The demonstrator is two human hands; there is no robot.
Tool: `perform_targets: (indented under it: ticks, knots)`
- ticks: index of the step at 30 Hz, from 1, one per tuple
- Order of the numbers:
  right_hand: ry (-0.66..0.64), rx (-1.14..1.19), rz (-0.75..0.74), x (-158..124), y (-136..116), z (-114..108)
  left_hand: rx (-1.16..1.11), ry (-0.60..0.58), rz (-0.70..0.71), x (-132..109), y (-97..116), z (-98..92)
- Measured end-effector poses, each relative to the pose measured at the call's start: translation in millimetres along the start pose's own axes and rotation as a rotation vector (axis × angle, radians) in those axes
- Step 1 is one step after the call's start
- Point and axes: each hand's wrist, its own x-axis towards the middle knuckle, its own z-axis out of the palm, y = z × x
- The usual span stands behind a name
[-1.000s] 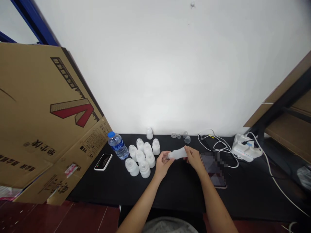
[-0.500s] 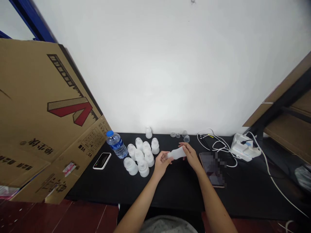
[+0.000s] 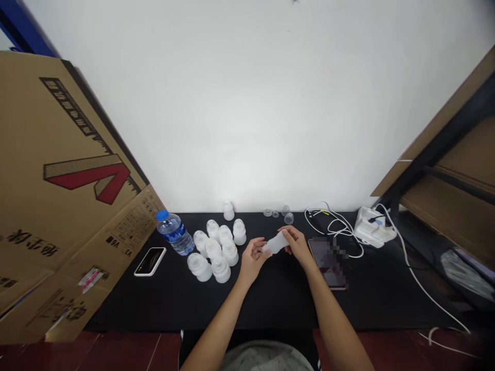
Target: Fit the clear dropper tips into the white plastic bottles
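Above the black tabletop (image 3: 270,299) I hold a white, translucent bottle-like piece (image 3: 276,243), narrowed at its middle and tilted up to the right. My left hand (image 3: 253,259) grips its lower left end, thumb on top. At the upper right end, my right hand (image 3: 297,244) has its fingers closed on it. Left of my hands stands a cluster of several small white baby bottles (image 3: 213,249) with clear domed caps. One more white bottle top (image 3: 228,210) stands by the wall. Clear caps (image 3: 288,218) and small rings (image 3: 267,212) lie behind my right hand.
A water bottle (image 3: 175,233) and a white phone (image 3: 150,261) are on the left, beside a large cardboard box (image 3: 77,180). To the right lie a tablet (image 3: 328,265), white cables (image 3: 342,226) and a white power adapter (image 3: 373,226). A white wall (image 3: 263,113) rises behind.
The view has swung slightly right, so things appear further left. Both hands still hold the white piece, which is now tilted more steeply.
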Motion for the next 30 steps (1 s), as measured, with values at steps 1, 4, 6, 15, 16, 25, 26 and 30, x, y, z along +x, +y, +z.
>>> perform_targets:
  ticks: [1, 4, 6, 15, 16, 25, 26, 30]
  knots:
    - [-0.013, 0.001, -0.028, -1.0, -1.5, -0.8, -0.017, -0.013, -0.031, 2.0, -1.5, -0.8]
    - [-0.016, -0.017, -0.064, -2.9, -3.4, -1.9, -0.013, -0.098, -0.103, 5.1, -6.1, -2.6]
    - [0.010, -0.042, -0.053, -2.4, -1.9, -1.4, 0.016, -0.123, -0.092, 3.6, -8.4, -2.8]
    - [0.061, -0.019, 0.074, 1.7, 3.8, 0.6, 0.199, -0.018, 0.067, -7.0, -2.5, 1.9]
    - [0.051, -0.011, 0.043, 0.6, 1.5, 0.3, 0.161, -0.040, 0.036, -6.2, -1.6, 2.1]
    - [0.063, -0.255, 0.119, -4.1, -0.9, -4.9, 0.383, -0.030, 0.206, -12.1, 8.8, 2.9]
    - [0.049, -0.244, 0.169, -3.3, 1.5, -5.8, 0.408, -0.022, 0.225, -13.7, 10.3, 4.0]
    - [0.017, -0.194, 0.191, -0.7, 2.1, -7.9, 0.388, -0.004, 0.190, -15.6, 11.3, 7.8]
